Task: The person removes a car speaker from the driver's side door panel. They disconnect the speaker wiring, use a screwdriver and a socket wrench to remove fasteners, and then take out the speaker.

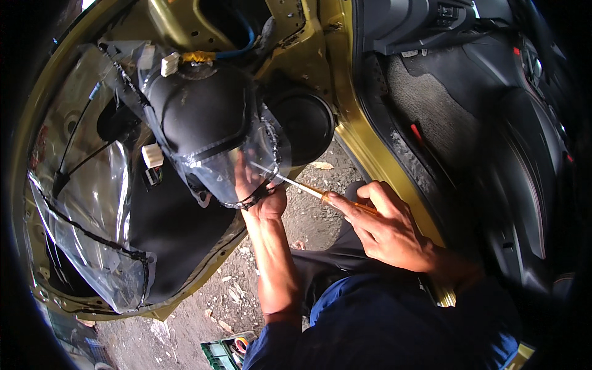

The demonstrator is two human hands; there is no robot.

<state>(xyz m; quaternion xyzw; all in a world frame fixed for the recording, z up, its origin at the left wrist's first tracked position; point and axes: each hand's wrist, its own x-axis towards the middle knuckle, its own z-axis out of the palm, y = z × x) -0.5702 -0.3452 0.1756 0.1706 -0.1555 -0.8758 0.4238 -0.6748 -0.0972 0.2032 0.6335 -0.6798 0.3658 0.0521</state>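
My left hand holds the lower edge of a clear plastic film from underneath, its fingers showing through the film. A line of black sticky sealant runs along the film's edge. My right hand is closed around the orange handle of a screwdriver. The metal shaft points left and reaches the film's edge beside my left fingers. Over the opened-up car door, the film covers a black rounded moulding.
A round black speaker sits in the door near the hinge side. White connectors hang at the door. To the right are the gold door sill and a black seat. A green tool case lies on the littered ground.
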